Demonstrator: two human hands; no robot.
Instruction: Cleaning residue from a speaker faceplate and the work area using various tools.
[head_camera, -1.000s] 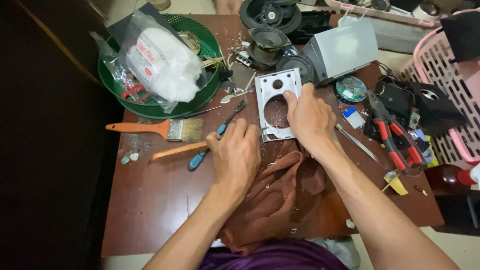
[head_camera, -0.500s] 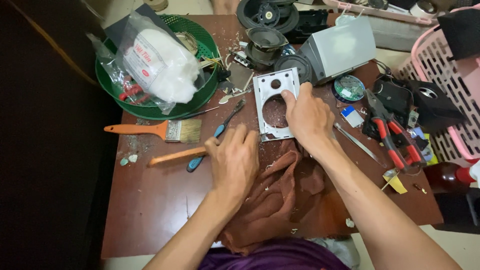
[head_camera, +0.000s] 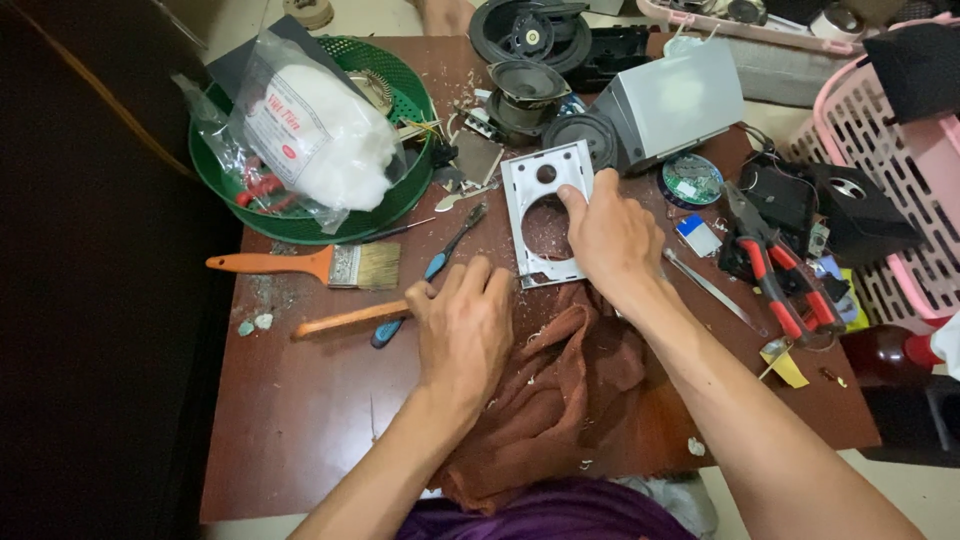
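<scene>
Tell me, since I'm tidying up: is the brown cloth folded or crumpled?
Crumpled: the brown cloth lies bunched in loose ridges on the table, partly under the left hand.

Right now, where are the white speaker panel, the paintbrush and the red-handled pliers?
White panel (head_camera: 530, 185): head view, upper left of its face, beside the small round hole.
Paintbrush (head_camera: 262, 263): head view, middle of its orange handle.
Pliers (head_camera: 790, 292): head view, on a red handle.

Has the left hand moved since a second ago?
No clear move: the left hand keeps its fingers on the wooden handle, just below the paintbrush, as before.
</scene>
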